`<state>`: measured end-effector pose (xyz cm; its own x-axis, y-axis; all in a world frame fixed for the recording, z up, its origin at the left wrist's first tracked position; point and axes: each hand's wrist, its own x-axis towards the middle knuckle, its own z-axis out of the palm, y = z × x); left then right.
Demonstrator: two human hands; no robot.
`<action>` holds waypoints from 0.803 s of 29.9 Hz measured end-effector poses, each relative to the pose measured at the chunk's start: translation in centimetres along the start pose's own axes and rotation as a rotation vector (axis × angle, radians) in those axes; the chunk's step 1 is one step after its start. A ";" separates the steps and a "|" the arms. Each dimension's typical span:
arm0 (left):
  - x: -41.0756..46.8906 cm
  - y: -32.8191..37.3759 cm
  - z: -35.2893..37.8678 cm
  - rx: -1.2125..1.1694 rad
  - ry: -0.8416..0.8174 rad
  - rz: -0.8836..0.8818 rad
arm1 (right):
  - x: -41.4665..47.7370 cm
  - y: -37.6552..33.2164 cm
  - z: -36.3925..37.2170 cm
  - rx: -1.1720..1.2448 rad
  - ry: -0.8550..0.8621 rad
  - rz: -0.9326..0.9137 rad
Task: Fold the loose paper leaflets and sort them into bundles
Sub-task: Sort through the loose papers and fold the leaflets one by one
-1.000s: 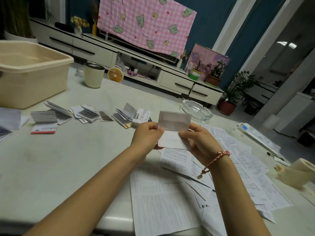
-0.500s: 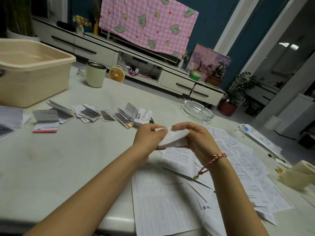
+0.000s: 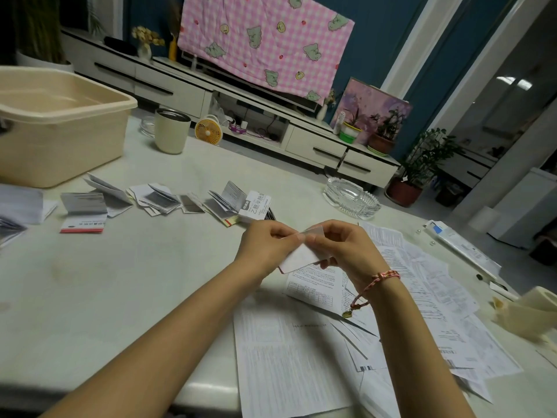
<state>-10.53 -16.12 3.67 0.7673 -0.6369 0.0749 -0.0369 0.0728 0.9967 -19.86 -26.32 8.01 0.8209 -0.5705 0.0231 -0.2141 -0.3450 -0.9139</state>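
Pinching folded white leaflet (image 3: 299, 257) with left hand (image 3: 265, 245) and right hand (image 3: 346, 251), over pale tabletop (image 3: 120, 282) bearing printed sheets (image 3: 286, 357); blue wall (image 3: 379, 40) behind.

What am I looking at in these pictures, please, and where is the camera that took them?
There is no machine here: a person works with two bare hands. The camera is worn on the person's head and looks forward and down, so both arms reach in from the bottom edge. The left hand and the right hand together pinch a small leaflet, holding it just above the table. Below and to the right of the hands lie flat leaflets, spread out and overlapping. Farther back on the left is a row of folded leaflets. Behind those stand a beige tub and a cup. A glass ashtray sits behind the hands.
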 end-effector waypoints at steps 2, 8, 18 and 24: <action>0.3 -0.2 0.1 0.023 0.052 -0.007 | 0.2 0.0 0.2 0.051 0.033 0.021; 1.0 -1.0 -0.2 -0.215 0.381 -0.129 | 0.7 0.1 1.8 0.197 -0.027 0.142; 1.7 -2.2 -1.2 -0.330 0.601 -0.170 | 2.7 1.1 7.4 0.168 -0.072 0.162; 3.0 -4.4 -2.0 -0.199 0.606 -0.243 | 4.9 2.2 7.3 0.040 0.122 0.150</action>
<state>-6.77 -16.85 -0.51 0.9640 -0.1146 -0.2398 0.2561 0.1586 0.9536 -12.39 -24.42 3.14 0.7109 -0.7000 -0.0680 -0.3061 -0.2209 -0.9260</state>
